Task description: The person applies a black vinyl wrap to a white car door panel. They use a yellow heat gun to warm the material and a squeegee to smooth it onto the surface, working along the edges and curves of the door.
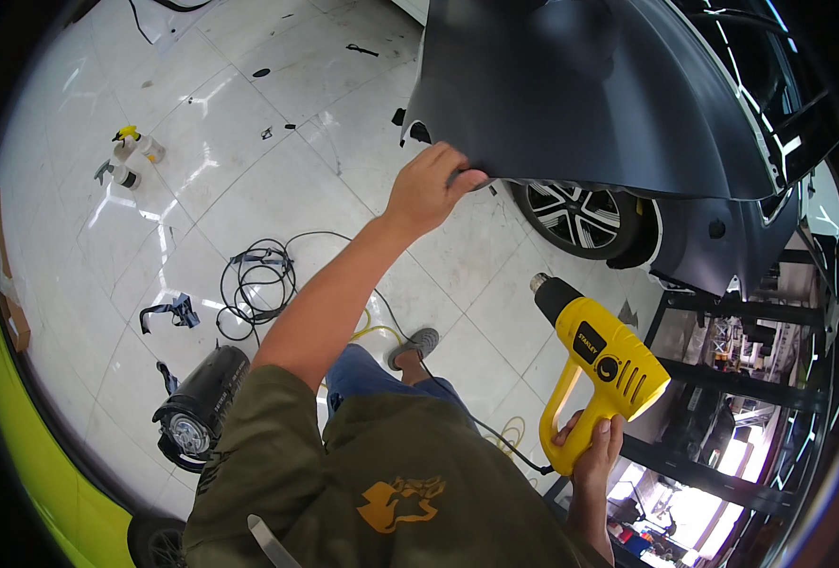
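My left hand [429,192] reaches forward, its fingers closed on the lower left corner of a matte dark grey film [571,104]. The film spreads over the car's body at the upper right, and its lower edge hangs above the wheel [571,218]. In my right hand [593,450] is a yellow heat gun [590,317], gripped by its handle. Its metal nozzle points up and left toward the wheel, apart from the film. A black cord [495,434] runs from the handle's base across my body.
A coiled black cable [258,284] lies on the tiled floor beside a black studio-type lamp [203,407]. Two spray bottles [135,151] stand farther left, near film scraps [178,310]. A lime-green car [41,454] borders the left; dark shelving [722,388] is at right.
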The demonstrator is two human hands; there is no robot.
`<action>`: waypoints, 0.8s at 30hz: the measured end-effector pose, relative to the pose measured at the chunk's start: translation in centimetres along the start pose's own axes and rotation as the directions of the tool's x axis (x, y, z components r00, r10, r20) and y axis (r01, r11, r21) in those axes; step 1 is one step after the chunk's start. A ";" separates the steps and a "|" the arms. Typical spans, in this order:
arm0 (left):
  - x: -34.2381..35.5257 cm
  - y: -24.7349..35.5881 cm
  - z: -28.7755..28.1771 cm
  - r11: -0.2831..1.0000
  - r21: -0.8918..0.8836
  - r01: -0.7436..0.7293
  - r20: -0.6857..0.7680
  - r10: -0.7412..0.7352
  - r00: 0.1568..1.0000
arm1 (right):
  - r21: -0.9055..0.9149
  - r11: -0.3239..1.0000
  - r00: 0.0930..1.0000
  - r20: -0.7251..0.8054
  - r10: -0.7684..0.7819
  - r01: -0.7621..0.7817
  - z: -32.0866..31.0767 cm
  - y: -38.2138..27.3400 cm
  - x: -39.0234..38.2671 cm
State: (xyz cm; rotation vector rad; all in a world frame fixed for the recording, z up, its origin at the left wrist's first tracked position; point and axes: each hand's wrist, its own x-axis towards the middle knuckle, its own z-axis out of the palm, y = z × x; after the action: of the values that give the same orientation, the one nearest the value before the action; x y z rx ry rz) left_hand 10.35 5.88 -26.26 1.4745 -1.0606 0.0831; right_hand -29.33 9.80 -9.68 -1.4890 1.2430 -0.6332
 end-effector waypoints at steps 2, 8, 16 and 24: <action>-1.9 -0.5 0.2 0.960 -0.175 0.218 0.030 -0.216 0.976 | 0.007 1.000 1.000 0.028 -0.006 0.006 -0.1 0.0 0.1; -0.3 -1.8 -0.8 0.999 0.032 -0.043 0.059 0.041 0.997 | 0.010 1.000 0.998 0.063 0.010 -0.011 -0.1 -0.1 0.3; 0.6 -2.3 0.3 0.961 0.208 -0.180 0.009 0.183 0.983 | -0.015 1.000 0.998 0.063 0.009 -0.008 0.1 0.1 0.2; -5.5 -3.9 3.3 0.587 -0.500 0.637 0.022 -0.726 0.687 | 0.000 1.000 0.999 0.040 -0.008 0.008 0.8 -0.4 0.1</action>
State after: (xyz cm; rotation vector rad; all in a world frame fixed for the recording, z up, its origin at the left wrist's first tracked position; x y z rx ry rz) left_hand 7.92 5.46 -33.40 1.2904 -0.2480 -0.5596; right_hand -28.45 9.94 -9.63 -1.5001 1.2072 -0.6057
